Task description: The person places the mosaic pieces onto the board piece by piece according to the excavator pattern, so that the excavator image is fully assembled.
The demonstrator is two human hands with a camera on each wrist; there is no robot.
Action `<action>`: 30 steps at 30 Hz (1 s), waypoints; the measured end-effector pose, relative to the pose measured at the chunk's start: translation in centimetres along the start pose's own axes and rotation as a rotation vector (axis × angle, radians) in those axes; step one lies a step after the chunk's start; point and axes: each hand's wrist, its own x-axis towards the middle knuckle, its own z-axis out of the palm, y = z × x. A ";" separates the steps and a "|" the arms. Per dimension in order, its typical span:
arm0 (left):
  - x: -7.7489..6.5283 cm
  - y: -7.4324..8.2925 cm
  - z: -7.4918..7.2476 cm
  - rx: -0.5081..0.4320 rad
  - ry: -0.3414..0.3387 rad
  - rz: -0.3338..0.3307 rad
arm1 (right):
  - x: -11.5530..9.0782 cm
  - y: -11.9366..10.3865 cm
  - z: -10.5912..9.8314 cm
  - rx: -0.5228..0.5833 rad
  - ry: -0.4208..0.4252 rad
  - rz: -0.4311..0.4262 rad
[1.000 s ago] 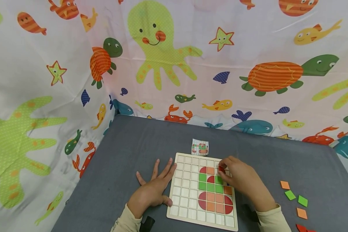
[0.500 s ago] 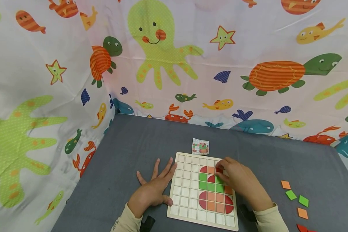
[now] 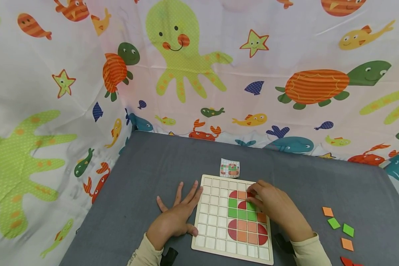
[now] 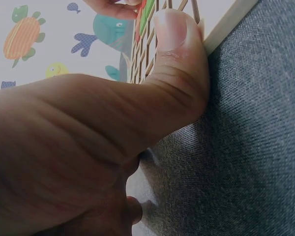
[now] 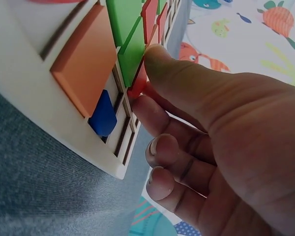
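A pale wooden grid board [image 3: 209, 221] lies on the grey cloth, with red, orange and green tiles filling part of its right half. My right hand [image 3: 276, 203] pinches a red tile [image 5: 139, 83] between thumb and index finger, down at a cell near the board's upper right. Fingers partly cover that tile. Beside it sit a green tile [image 5: 132, 51], an orange tile [image 5: 86, 61] and a small blue piece [image 5: 103, 115]. My left hand [image 3: 176, 221] rests with spread fingers at the board's left edge. Its thumb [image 4: 177, 64] lies on the rim.
A small printed pattern card [image 3: 229, 168] lies just beyond the board's far edge. To the right are loose tiles: orange [image 3: 327, 211], green [image 3: 334, 223] and red [image 3: 346, 261]. A curtain with sea animals [image 3: 186, 74] hangs behind the table.
My right hand has shifted slightly left with the red tile, bringing it to the cell beside the top orange tile. Over the last half second it holds still. The left hand stays put.
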 end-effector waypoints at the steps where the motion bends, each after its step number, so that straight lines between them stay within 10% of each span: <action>1: 0.0 -0.1 0.1 -0.004 -0.004 0.002 | 0.0 0.0 0.0 0.001 -0.002 0.001; 30: -0.4 0.7 -0.8 -0.020 -0.003 -0.013 | -2.8 3.2 -2.0 -0.042 0.132 0.112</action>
